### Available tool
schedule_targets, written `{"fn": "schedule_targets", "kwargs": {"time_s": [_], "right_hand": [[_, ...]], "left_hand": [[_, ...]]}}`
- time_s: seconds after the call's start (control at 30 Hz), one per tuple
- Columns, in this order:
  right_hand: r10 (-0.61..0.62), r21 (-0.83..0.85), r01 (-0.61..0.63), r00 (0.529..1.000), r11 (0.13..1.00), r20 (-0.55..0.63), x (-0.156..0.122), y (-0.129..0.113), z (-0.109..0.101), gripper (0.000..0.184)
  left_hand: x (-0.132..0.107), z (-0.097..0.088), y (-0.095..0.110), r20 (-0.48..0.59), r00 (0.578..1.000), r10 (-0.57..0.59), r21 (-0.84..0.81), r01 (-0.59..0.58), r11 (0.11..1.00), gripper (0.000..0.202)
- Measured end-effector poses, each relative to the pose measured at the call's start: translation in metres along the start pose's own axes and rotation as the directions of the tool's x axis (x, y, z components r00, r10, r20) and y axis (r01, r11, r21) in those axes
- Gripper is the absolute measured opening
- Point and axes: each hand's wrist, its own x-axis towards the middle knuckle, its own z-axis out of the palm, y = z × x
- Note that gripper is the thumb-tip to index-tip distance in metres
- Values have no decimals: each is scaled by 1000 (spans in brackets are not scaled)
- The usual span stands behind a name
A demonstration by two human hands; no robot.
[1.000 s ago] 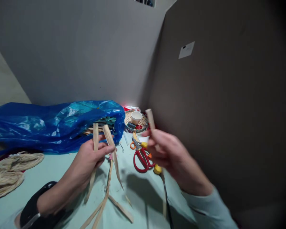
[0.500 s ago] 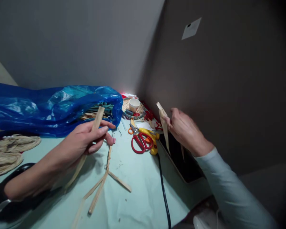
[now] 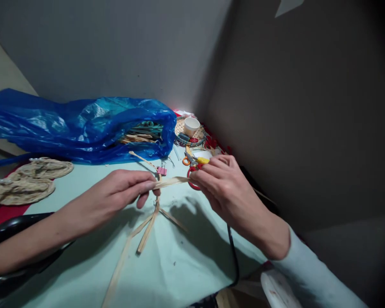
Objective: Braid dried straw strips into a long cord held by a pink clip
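A pale flat strip of dried plant fibre [image 3: 175,181] stretches between my two hands. My left hand [image 3: 125,188] pinches its left end, thumb against fingers. The fingers of my right hand [image 3: 224,184] close on the other end and hide it. Below lies a thin braid [image 3: 157,203] of the same fibre, its strands fanned out toward me. A pink binder clip [image 3: 161,171] sits at its upper part. Behind my right hand, scissors [image 3: 192,172] with red handles and a yellow tool [image 3: 203,161] are partly covered.
A blue plastic bag [image 3: 99,124] holding fibre strips lies at the back left. Two woven sole-shaped pieces [image 3: 22,192] rest at the left. A white cup [image 3: 191,125] stands on a woven tray [image 3: 180,125] by the wall. A black cable [image 3: 233,256] crosses the right side.
My right hand has come left from the dark tray to meet my left hand. The strips that stood apart in each hand are replaced by a single visible span between them. The view has shifted.
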Motion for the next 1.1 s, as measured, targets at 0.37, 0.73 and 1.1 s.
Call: {"fn": "schedule_targets", "kwargs": {"time_s": [0.37,0.73,1.1], "right_hand": [[109,424,-272,922,864,370,-4,-45,14,9],[239,526,-547,806,651,542,0,-31,53,19],[140,735,-613,787,288,602,3,-23,69,21]], "left_hand": [[-14,25,4,-103,994,-22,-13,21,1000,36],[-6,36,-37,58,982,-180,139,170,976,24],[-6,46,-40,210,912,-352,-573,407,712,23]]}}
